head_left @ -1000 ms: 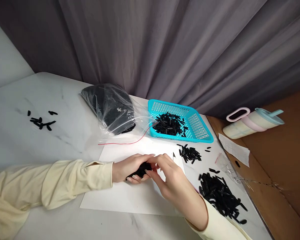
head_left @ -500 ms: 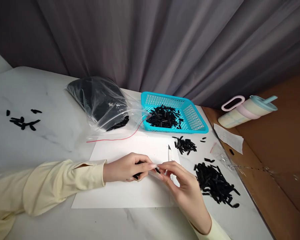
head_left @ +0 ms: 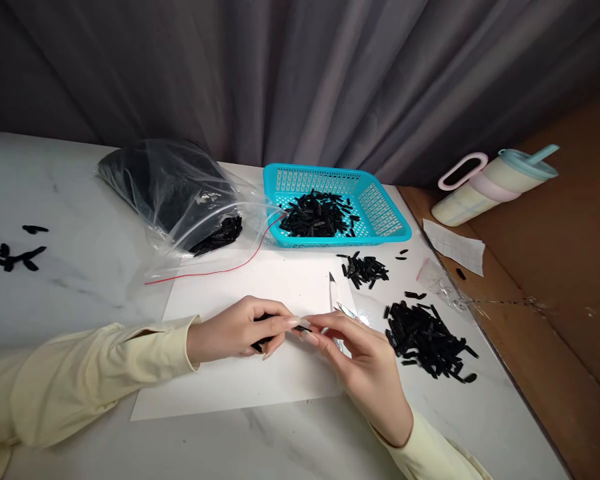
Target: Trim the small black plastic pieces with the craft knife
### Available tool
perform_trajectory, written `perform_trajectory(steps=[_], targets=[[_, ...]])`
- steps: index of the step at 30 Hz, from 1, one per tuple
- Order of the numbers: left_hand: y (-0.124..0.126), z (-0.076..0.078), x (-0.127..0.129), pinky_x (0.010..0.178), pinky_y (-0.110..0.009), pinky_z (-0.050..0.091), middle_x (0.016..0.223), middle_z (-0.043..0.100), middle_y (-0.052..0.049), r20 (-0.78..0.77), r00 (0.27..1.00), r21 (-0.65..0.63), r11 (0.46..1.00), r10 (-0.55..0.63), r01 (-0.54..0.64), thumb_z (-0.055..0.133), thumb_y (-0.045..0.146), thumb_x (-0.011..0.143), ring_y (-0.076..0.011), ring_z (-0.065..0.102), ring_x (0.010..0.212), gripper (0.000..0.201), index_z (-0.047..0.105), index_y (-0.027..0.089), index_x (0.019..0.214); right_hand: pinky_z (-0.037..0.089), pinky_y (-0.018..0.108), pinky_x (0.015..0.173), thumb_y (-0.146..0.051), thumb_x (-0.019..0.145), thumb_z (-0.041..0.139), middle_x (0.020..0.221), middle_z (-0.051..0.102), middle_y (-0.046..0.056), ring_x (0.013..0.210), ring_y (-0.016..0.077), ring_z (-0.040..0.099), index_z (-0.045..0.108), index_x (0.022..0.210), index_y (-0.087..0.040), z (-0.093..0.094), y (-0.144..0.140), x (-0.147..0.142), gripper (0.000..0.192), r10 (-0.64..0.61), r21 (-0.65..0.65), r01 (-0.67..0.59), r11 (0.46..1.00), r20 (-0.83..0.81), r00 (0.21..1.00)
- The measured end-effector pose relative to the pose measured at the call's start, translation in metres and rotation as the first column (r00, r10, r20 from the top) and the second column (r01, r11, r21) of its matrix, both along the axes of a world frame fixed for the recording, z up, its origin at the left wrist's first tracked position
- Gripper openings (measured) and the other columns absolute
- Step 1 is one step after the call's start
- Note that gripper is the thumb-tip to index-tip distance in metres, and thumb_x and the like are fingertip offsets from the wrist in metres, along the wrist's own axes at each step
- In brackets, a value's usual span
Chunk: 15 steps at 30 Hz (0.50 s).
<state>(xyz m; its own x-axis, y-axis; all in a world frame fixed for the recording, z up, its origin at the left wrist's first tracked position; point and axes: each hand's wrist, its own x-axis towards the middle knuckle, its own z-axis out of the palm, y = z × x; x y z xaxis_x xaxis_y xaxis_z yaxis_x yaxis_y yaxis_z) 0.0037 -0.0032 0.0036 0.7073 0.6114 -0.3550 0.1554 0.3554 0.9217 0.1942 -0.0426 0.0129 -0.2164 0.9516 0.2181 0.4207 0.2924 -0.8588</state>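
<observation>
Both hands meet over the white paper sheet [head_left: 240,380] near the front edge of the marble table [head_left: 80,287]. The left hand [head_left: 235,330] is curled around a small bunch of black pieces [head_left: 260,341], and its fingertips pinch one short black piece [head_left: 304,328] that sticks out toward the right hand [head_left: 365,363], whose thumb and forefinger close on the same piece from the right side. That piece lies roughly left to right, its long axis pointing from one hand to the other, so both hands are equally close to it. A slim white-tipped tool [head_left: 336,297] rests on the sheet just beyond the right hand. To the right lies a heap of black pieces [head_left: 427,340], with a smaller cluster [head_left: 364,271] farther off. At the far side stands a turquoise basket [head_left: 380,207] holding more pieces, and left of it a clear plastic bag [head_left: 175,193] with a red strip. A pastel bottle [head_left: 485,187] lies far right.
</observation>
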Motion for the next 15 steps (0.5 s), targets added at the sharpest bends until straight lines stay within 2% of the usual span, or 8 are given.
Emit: perform_trajectory(steps=[5,15], targets=[[-0.0008,0.0004,-0.0009,0.036,-0.016,0.022,0.051,0.045,0.007,0.012,1.000,0.020,1.000,0.002,-0.002,0.047,0.040,0.087,-0.0033,0.030,0.040,0.029,0.058,0.013,0.085,0.052,0.024,0.059,-0.019,0.083,0.058,0.075,0.069,0.002,0.062,0.0137,0.062,0.065,0.087,-0.020,-0.0019,-0.0020,0.0008,0.008,-0.013,-0.035,0.013,0.999,-0.006,1.000],[-0.0001,-0.0003,-0.0015,0.035,-0.016,0.020,0.050,0.043,0.007,0.032,0.999,-0.038,0.999,0.031,-0.029,0.046,0.040,0.087,-0.0025,0.028,0.038,0.029,0.058,0.013,0.085,0.052,0.021,0.057,-0.018,0.083,0.058,0.077,0.069,0.001,0.057,0.0110,0.061,0.065,0.088,-0.020,-0.0029,-0.0022,0.0031,0.009,-0.007,-0.069,0.004,0.998,-0.047,0.999]])
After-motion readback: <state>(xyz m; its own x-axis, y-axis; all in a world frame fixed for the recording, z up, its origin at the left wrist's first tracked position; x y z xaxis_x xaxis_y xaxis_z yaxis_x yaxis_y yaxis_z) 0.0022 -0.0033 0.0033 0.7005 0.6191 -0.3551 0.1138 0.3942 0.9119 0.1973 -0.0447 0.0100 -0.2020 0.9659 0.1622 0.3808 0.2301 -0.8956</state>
